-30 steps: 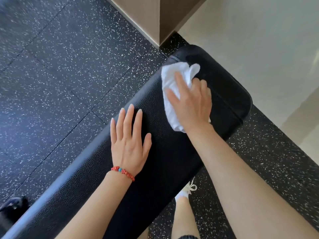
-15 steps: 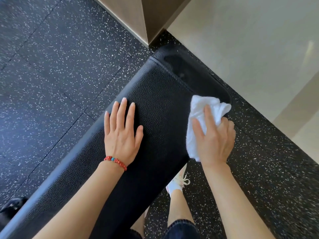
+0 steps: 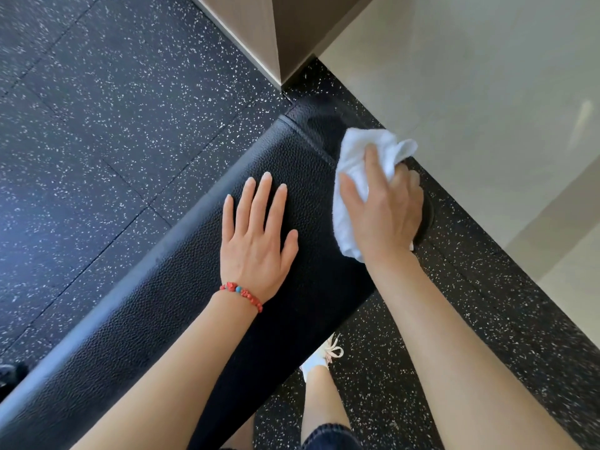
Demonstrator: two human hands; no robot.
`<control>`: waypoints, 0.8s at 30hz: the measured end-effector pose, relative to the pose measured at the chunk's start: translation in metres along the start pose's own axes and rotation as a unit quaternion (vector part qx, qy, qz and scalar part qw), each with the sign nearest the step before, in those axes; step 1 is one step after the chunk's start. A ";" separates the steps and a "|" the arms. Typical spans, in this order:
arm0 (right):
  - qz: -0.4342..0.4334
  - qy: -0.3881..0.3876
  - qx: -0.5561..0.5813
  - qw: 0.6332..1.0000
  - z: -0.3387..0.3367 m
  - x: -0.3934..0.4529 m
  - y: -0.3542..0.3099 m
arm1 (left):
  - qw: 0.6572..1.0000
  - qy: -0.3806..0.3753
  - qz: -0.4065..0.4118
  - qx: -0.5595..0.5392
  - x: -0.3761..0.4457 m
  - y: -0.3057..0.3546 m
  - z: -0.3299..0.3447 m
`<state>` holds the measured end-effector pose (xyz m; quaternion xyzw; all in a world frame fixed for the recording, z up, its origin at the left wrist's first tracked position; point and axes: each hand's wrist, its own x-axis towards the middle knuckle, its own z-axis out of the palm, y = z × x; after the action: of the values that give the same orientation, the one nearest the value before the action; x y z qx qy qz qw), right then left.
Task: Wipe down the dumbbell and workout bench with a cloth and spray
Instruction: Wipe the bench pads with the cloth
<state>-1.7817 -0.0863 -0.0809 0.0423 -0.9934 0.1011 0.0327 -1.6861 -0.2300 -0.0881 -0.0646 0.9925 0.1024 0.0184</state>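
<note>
Cloth [image 3: 360,164], clutched by right hand [image 3: 383,212], shifted toward bench [image 3: 168,306] end (left hand [image 3: 256,248] flat, empty).

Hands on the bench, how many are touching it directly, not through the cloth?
1. The left hand lies flat on the bench pad. The right hand presses the white cloth near the bench's end.

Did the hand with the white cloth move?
Yes. The right hand slid the cloth along the bench toward its far end, by the flat left hand.
</note>
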 end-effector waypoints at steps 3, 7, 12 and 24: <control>-0.053 0.018 -0.011 0.998 0.014 0.030 -0.035 | 1.000 -0.002 0.002 0.000 0.001 0.000 0.000; -0.086 -0.008 0.006 0.996 0.022 0.059 -0.061 | 1.000 -0.003 0.002 -0.009 0.002 -0.001 -0.001; -0.077 0.011 0.005 0.997 0.010 0.032 -0.019 | 1.000 0.007 -0.001 -0.013 0.001 -0.001 -0.002; -0.128 0.032 0.010 0.991 0.022 0.064 -0.050 | 1.000 0.012 -0.002 -0.005 0.000 0.001 -0.001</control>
<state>-1.8422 -0.1450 -0.0881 0.1666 -0.9772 0.1070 0.0769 -1.6865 -0.2296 -0.0875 -0.0679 0.9920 0.1066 0.0060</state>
